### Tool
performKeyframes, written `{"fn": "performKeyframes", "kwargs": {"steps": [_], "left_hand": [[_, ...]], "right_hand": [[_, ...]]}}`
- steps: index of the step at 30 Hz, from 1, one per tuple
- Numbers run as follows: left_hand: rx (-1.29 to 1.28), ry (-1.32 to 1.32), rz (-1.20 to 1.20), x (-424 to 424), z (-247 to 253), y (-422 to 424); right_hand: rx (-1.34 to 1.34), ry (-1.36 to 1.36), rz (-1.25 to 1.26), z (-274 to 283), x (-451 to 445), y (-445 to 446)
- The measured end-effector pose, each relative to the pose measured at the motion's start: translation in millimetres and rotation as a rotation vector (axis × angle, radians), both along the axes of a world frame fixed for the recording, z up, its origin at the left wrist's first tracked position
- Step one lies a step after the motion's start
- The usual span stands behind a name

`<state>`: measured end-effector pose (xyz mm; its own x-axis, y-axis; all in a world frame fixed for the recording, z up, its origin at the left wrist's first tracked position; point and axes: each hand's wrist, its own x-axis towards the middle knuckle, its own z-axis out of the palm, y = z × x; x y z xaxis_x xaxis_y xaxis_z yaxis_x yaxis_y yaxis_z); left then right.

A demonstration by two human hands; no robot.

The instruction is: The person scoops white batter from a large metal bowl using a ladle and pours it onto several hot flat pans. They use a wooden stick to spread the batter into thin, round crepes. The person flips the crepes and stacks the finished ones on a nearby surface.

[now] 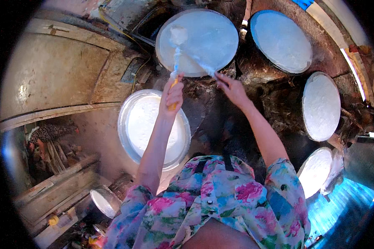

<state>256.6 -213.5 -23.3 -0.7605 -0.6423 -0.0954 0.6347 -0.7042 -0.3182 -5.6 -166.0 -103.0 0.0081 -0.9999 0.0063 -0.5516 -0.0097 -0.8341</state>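
Note:
My left hand [172, 95] is closed around the yellow handle of a long utensil [176, 60]. Its pale shaft is coated in white, and a rounded whitish end lies over a large round griddle [205, 34] with a pale film on its surface. At the griddle's near rim, the fingers of my right hand [232, 88] pinch the end of a thin, blurred pale strip [205, 67]; whether it is a tool or part of the film, I cannot tell. Beneath my left forearm stands a wide metal basin [123, 133] of thick white batter or paste [143, 124].
More round, pale-topped griddles curve along the right: one at upper right [282, 40], another below it [321, 105], and a bright round surface [316, 172] near my elbow. A smaller metal pot [106, 200] stands at lower left. Beyond, a bent-over person [51, 133] is near wood sticks [56, 155].

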Motion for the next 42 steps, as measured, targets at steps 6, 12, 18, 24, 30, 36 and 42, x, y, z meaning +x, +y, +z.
{"fn": "performKeyframes", "kwargs": {"steps": [6, 12, 18, 24, 30, 36, 42], "left_hand": [[-0.089, 0.004, -0.034, 34.4, 39.6, 50.2], [-0.086, -0.338, 0.008, 71.3, 45.3, 106.9], [-0.189, -0.421, -0.225, 69.4, 46.8, 127.7], [-0.249, -0.675, -0.496, 39.3, 46.5, 149.9], [-0.161, -0.467, -0.737, 3.7, 32.0, 228.6], [-0.187, -0.411, -0.849, -61.8, 27.9, 254.0], [-0.247, -0.47, -0.876, -84.7, 45.2, 289.7]], "right_hand": [[0.17, -0.39, -0.419, -18.0, -18.6, -59.8], [0.108, 0.089, -0.109, 10.8, 54.5, 1.1], [0.156, -0.277, -0.343, 22.0, 43.4, 157.4], [0.136, 0.103, -1.457, 2.7, -62.9, 389.4], [0.125, 0.519, -1.577, -8.8, -146.6, 522.0], [0.348, 0.613, -1.315, -25.9, -203.0, 499.2], [0.018, 0.624, -1.479, 15.9, -232.4, 532.5]]}}
